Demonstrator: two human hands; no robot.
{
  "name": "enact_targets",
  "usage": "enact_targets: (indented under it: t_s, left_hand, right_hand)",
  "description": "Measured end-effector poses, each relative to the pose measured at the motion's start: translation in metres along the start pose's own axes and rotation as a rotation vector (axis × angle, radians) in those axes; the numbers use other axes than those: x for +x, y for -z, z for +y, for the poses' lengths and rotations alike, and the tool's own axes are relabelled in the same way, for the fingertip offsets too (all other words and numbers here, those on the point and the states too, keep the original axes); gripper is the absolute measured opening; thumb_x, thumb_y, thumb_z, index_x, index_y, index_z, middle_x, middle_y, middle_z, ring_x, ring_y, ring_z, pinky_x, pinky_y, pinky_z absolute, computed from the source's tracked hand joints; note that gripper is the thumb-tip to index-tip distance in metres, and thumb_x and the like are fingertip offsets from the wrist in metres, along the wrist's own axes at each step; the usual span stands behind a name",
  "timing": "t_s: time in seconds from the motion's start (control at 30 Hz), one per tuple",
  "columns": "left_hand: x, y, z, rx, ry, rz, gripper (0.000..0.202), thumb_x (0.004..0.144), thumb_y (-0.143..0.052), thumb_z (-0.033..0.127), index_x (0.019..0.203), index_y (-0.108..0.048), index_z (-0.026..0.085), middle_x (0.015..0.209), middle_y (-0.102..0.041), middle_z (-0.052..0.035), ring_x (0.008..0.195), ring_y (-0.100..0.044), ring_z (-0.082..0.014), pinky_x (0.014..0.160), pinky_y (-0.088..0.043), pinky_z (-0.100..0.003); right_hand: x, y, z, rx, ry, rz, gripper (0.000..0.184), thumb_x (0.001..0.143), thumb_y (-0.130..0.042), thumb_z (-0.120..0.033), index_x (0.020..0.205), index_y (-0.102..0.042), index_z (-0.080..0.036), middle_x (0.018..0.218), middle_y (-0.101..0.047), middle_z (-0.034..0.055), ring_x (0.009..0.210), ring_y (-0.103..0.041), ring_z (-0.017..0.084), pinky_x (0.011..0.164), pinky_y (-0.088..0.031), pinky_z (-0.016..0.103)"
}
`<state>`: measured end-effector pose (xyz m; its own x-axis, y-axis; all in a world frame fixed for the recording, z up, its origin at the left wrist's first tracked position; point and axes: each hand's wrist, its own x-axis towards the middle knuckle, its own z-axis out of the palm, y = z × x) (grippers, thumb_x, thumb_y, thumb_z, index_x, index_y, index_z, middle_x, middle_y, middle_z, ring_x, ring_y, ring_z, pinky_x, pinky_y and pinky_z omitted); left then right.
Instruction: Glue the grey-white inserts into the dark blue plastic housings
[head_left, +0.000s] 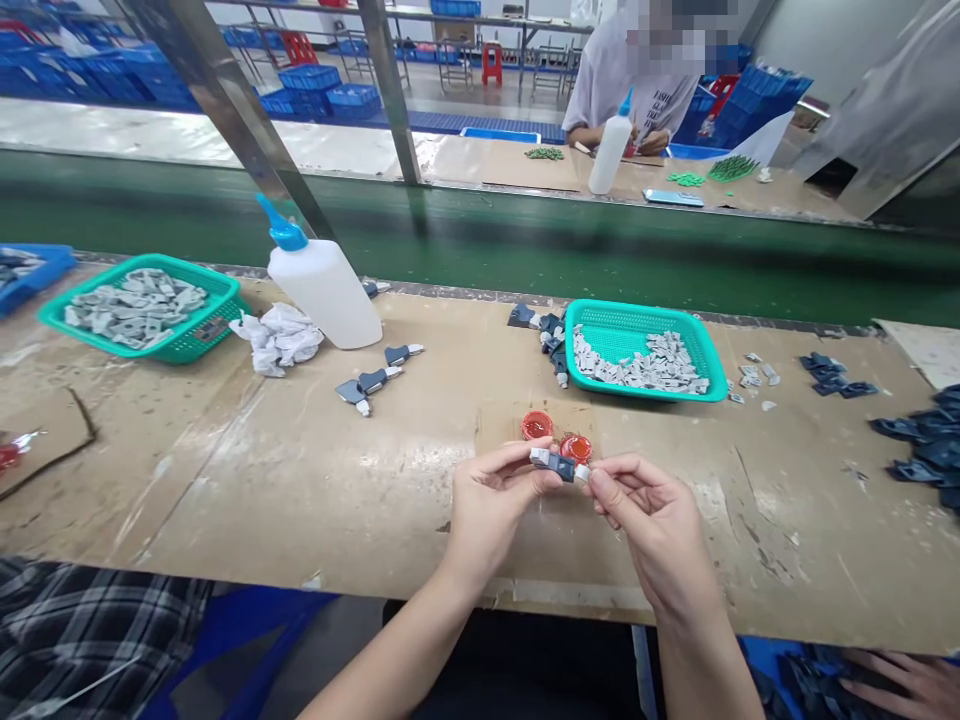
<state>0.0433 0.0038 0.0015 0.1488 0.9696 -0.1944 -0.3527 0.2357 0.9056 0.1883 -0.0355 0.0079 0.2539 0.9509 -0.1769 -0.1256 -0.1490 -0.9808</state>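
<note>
Between thumb and fingers, my left hand (pixel 484 510) grips a small dark grey plastic part (pixel 562 467) with a light grey block at its left end. My right hand (pixel 664 515) pinches a small light grey plastic piece (pixel 582 473) against the part's right end; whether it is fully seated I cannot tell. Just beyond my fingers are two small red caps (pixel 537 426) with glossy reddish contents. A green basket (pixel 716 370) of light grey pieces stands farther back, and dark parts (pixel 553 345) are heaped at its left side.
At left, a white squeeze bottle (pixel 326 290) with a blue nozzle stands by crumpled white paper (pixel 279 338) and another green basket (pixel 180 345). Dark parts (pixel 930 440) lie at right. Beyond the green strip (pixel 465 225) a co-worker (pixel 637 90) sits. Another person's hand (pixel 900 685) shows lower right.
</note>
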Motion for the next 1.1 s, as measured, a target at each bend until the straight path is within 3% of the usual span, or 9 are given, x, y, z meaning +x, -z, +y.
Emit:
enact_targets:
  t_s: [0.2, 0.43, 0.53, 0.63, 0.8, 0.9, 1.0, 1.1]
  left_hand:
    - [-0.004, 0.004, 0.004, 0.048, -0.029, -0.025, 0.028, 0.061, -0.081, 0.012, 0.087, -0.079, 0.024, 0.09, -0.075, -0.0044, 0.084, -0.071, -0.0202, 0.076, -0.061, -0.029]
    - [-0.015, 0.004, 0.007, 0.107, -0.127, -0.109, 0.029, 0.067, -0.078, 0.012, 0.091, -0.078, 0.028, 0.083, -0.07, -0.0025, 0.067, -0.069, -0.0168, 0.061, -0.062, -0.029]
    - [-0.02, 0.003, 0.008, 0.165, -0.246, -0.145, 0.033, 0.07, -0.075, 0.011, 0.096, -0.076, 0.032, 0.079, -0.069, -0.0013, 0.057, -0.066, -0.0147, 0.053, -0.061, -0.03]
    - [-0.019, 0.005, 0.009, 0.189, -0.276, -0.189, 0.037, 0.073, -0.073, 0.012, 0.103, -0.073, 0.034, 0.084, -0.069, -0.0014, 0.055, -0.065, -0.0132, 0.051, -0.06, -0.029]
    - [-0.015, 0.009, 0.014, 0.205, -0.113, -0.237, 0.034, 0.074, -0.073, 0.02, 0.107, -0.073, 0.027, 0.096, -0.069, -0.0045, 0.077, -0.07, -0.0195, 0.069, -0.063, -0.034]
    - [-0.011, 0.012, 0.016, 0.2, -0.015, -0.299, 0.035, 0.079, -0.068, 0.026, 0.114, -0.069, 0.022, 0.109, -0.068, -0.0083, 0.094, -0.067, -0.0246, 0.082, -0.059, -0.038]
    - [0.0, 0.028, 0.015, 0.321, -0.101, -0.215, 0.038, 0.089, -0.056, 0.029, 0.126, -0.058, 0.022, 0.116, -0.066, -0.0092, 0.111, -0.061, -0.024, 0.099, -0.048, -0.039]
    - [0.022, 0.064, 0.019, 0.552, -0.291, -0.044, 0.032, 0.094, -0.043, 0.031, 0.124, -0.051, 0.023, 0.113, -0.062, -0.0094, 0.109, -0.059, -0.0209, 0.101, -0.044, -0.038]
  right_hand:
    - [0.002, -0.002, 0.002, -0.052, -0.049, -0.103, 0.021, 0.075, -0.075, -0.039, 0.076, -0.066, -0.02, 0.067, -0.067, 0.0029, 0.059, -0.059, 0.014, 0.05, -0.046, 0.023]
    - [-0.01, -0.006, 0.003, 0.084, -0.163, -0.303, 0.026, 0.085, -0.063, -0.047, 0.087, -0.052, -0.024, 0.067, -0.061, -0.0013, 0.061, -0.055, 0.013, 0.041, -0.033, 0.017]
    - [-0.016, -0.01, 0.004, 0.201, -0.18, -0.328, 0.025, 0.087, -0.061, -0.047, 0.089, -0.05, -0.025, 0.067, -0.058, -0.0027, 0.06, -0.053, 0.013, 0.042, -0.035, 0.018]
    - [-0.019, -0.015, 0.005, 0.267, -0.131, -0.281, 0.024, 0.086, -0.063, -0.044, 0.088, -0.049, -0.025, 0.067, -0.06, -0.0025, 0.062, -0.054, 0.013, 0.046, -0.038, 0.019]
    - [-0.02, -0.022, 0.005, 0.147, -0.074, -0.176, 0.025, 0.085, -0.064, -0.043, 0.077, -0.053, -0.022, 0.065, -0.063, -0.0015, 0.057, -0.054, 0.012, 0.048, -0.038, 0.02]
    - [-0.009, -0.019, -0.001, 0.004, -0.051, -0.213, 0.028, 0.087, -0.06, -0.045, 0.073, -0.06, -0.02, 0.067, -0.065, 0.0013, 0.062, -0.058, 0.014, 0.051, -0.041, 0.022]
    - [0.024, -0.001, -0.01, -0.214, 0.035, -0.21, 0.032, 0.089, -0.055, -0.047, 0.08, -0.067, -0.019, 0.076, -0.07, 0.0055, 0.067, -0.063, 0.017, 0.052, -0.044, 0.025]
    - [0.081, 0.032, -0.022, -0.488, 0.274, 0.046, 0.026, 0.086, -0.059, -0.041, 0.083, -0.07, -0.019, 0.08, -0.072, 0.0063, 0.072, -0.064, 0.02, 0.061, -0.048, 0.029]
